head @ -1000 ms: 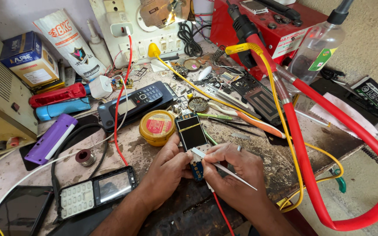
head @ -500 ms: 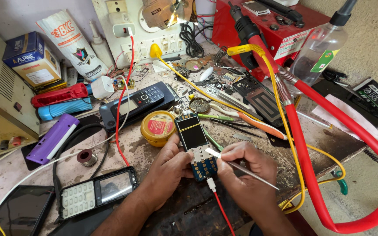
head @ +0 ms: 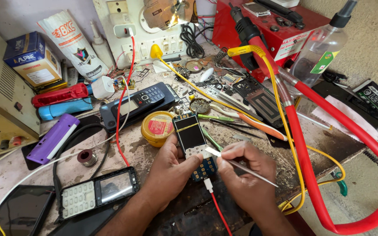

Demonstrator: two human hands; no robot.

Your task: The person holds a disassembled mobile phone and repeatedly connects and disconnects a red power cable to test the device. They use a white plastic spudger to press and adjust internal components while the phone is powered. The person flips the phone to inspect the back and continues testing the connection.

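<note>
A stained, cluttered repair bench (head: 154, 150) is seen from above, its wood blotched and strewn with parts. At its near middle a bare phone board (head: 192, 139), a narrow slab with a glossy dark screen above a blue keypad section dotted with contacts, is steadied by the left hand (head: 171, 168), whose fingers are closed around its lower left edge. The right hand (head: 243, 175) is pinched narrowly on thin metal tweezers (head: 237, 164), whose tip holds up a pale film at the keypad. A slip of the steel point could, by this judgement, scratch contacts or tear the film, and the red wire (head: 217, 209) plugged in below the board might be tugged loose. Just left of the board sits a round yellow tin (head: 157, 127); farther left lies a black keypad phone (head: 136, 102); to the right runs a thick red hose (head: 311, 144).
</note>
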